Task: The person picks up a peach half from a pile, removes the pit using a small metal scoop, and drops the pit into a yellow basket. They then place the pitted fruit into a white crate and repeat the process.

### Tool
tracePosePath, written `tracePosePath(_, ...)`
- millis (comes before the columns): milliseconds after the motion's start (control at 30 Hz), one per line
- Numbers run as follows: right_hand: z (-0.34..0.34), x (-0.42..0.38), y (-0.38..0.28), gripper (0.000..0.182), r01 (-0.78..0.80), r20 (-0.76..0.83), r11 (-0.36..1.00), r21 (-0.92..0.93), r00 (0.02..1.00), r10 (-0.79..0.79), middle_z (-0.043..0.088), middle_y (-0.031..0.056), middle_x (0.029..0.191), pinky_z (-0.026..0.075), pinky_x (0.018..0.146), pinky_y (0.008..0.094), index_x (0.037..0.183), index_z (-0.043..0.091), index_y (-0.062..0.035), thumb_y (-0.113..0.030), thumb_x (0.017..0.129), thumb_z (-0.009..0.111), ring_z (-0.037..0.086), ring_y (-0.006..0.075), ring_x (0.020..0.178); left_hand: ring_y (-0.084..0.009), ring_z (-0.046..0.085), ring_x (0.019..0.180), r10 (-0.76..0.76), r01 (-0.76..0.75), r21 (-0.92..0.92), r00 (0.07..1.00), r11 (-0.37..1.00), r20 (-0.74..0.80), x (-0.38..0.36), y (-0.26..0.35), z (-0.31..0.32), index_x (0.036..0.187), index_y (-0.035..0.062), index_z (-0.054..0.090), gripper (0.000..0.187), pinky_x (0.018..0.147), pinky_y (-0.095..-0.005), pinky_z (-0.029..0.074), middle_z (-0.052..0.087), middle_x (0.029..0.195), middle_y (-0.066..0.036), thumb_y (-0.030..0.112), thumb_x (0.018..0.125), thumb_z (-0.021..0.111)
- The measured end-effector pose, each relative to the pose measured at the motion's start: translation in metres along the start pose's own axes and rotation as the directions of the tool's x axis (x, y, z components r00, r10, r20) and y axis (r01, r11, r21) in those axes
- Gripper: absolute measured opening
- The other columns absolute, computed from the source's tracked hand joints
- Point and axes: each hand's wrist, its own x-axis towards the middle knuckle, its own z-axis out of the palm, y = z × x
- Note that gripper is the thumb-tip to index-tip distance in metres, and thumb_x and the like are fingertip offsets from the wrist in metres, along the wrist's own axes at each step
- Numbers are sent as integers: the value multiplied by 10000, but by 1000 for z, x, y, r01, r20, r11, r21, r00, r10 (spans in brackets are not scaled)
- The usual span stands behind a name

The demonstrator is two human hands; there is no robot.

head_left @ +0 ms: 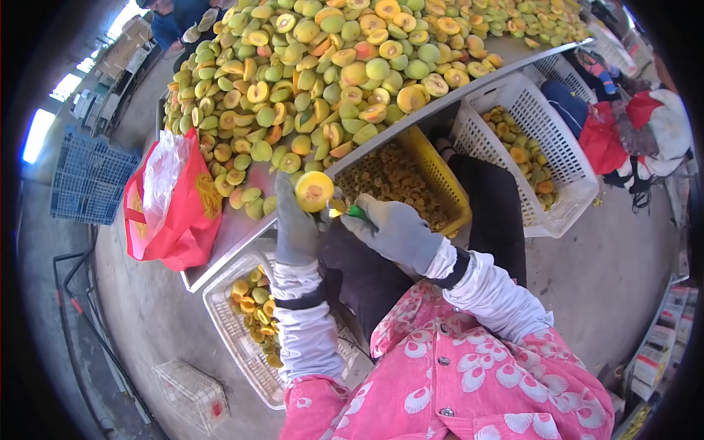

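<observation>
My left hand [295,235], in a grey glove, is closed on a halved peach [314,191] with its yellow cut face turned up and the brownish centre showing. In my gloved right hand [402,235] is a small green-handled tool [356,212], its tip pointing left, close beside the peach half; most of the handle is hidden in my grip. Beyond both hands, a large heap of halved peaches [308,95] covers the metal table [253,236]. A yellow crate [456,192] holding brownish pits and scraps stands under the table edge, just past my right hand.
A red bag [180,231] with clear plastic inside rests at the table's left corner. White baskets with peach pieces stand at lower left [227,323] and right [568,176]. Blue crates [88,176] are at far left. Another person [176,22] is at the upper left.
</observation>
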Motion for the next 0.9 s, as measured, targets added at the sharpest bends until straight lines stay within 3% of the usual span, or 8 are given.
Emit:
tracePosePath(33, 0, -2, -4, 368, 2, -7, 1000, -8, 1000, -2, 661, 223, 755, 507, 647, 495, 1002, 611, -49, -411, 958, 564, 661, 417, 729, -79, 491, 510, 7, -7, -7, 1000, 1000, 3, -4, -2, 2, 1108, 54, 620, 763, 430, -210, 351, 625, 712, -41, 679, 989, 199)
tracePosePath(100, 1, -7, -9, 389, 33, -86, 999, -1, 996, -33, 664, 224, 759, 513, 646, 492, 1025, 619, -30, -410, 957, 562, 662, 412, 727, -212, 650, 902, -304, 406, -502, 912, 763, 275, -11, 0, 5, 1297, -60, 504, 706, 788, -302, 544, 666, 1036, -133, 554, 1037, 270)
tracePosePath(133, -1, -10, -10, 389, 36, -89, 999, -7, 995, -37, 664, 224, 759, 513, 646, 492, 1025, 619, -30, -410, 957, 562, 662, 412, 727, -217, 642, 915, -302, 371, -374, 925, 850, 229, -15, 4, 11, 1161, -53, 611, 870, 855, -325, 526, 671, 994, -123, 674, 996, 162)
tracePosePath(467, -3, -26, -18, 442, 2, -10, 994, -106, 1000, -3, 665, 239, 775, 516, 651, 496, 1033, 611, -18, -448, 973, 533, 656, 436, 744, -206, 633, 928, -104, 40, -372, 983, 927, -153, -40, 22, 25, 1198, -54, 588, 783, 874, -305, 510, 662, 1005, -138, 629, 1019, 249)
tracePosePath(633, -7, -30, -32, 451, -123, 181, 953, 275, 981, 74, 645, 202, 710, 499, 572, 436, 1013, 606, -10, -453, 990, 528, 661, 356, 630, -148, 611, 804, -165, 199, -219, 973, 955, 162, -31, 25, -4, 1133, -36, 579, 701, 754, -268, 514, 654, 905, -93, 597, 1030, 295)
tracePosePath(700, -10, -30, -43, 434, -514, 503, 654, 555, 834, 229, 520, -31, 619, 407, 412, 247, 945, 592, -61, -485, 994, 517, 484, 67, 468, -142, 609, 796, -135, 197, -319, 969, 927, 206, -37, 45, -1, 1122, -37, 593, 694, 738, -266, 512, 654, 889, -84, 592, 1030, 312)
tracePosePath(767, -4, -28, -43, 410, -442, 400, 700, 561, 885, 238, 556, -4, 639, 414, 445, 270, 953, 611, -48, -452, 988, 550, 505, 85, 493, -135, 607, 788, -108, 203, -415, 965, 887, 241, -40, 63, -5, 1110, -38, 607, 688, 722, -264, 510, 654, 873, -75, 587, 1029, 330)
tracePosePath(900, 1, -31, -34, 409, -295, 293, 854, 429, 940, 177, 584, 10, 656, 420, 483, 286, 967, 630, -44, -447, 983, 568, 520, 116, 504, -128, 593, 721, -152, 177, -81, 955, 981, 255, -36, 46, -2, 1029, -34, 660, 639, 688, -257, 487, 661, 814, -56, 523, 1044, 346)
